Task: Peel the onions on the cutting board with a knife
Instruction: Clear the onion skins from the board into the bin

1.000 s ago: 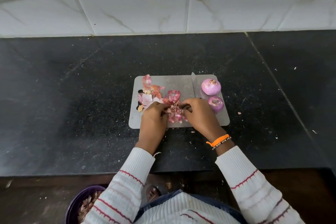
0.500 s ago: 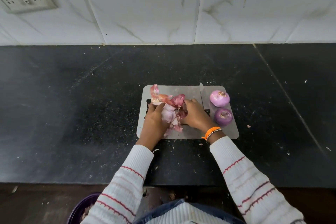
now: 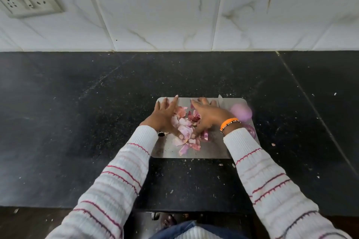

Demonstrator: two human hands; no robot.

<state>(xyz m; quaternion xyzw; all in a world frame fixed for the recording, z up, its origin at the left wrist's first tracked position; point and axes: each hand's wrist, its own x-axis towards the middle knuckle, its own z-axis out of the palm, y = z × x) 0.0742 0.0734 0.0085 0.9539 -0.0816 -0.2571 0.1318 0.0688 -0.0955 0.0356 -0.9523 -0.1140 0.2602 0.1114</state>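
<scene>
Two peeled onions (image 3: 240,112) sit at the cutting board's (image 3: 217,151) right edge while the left hand (image 3: 165,115) and right hand (image 3: 208,115), both spread wide, corral loose onion skins (image 3: 185,131), likely for clearing

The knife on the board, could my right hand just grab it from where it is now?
Probably yes. The knife lies just beyond your right hand, its blade tip showing past the fingers; the hand is open, holds nothing, and nothing visible blocks it. The handle is hidden beneath the hand.

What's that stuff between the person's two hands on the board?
In the head view, a loose heap of pink onion skins lies on the cutting board, between the left hand and the right hand.
</scene>
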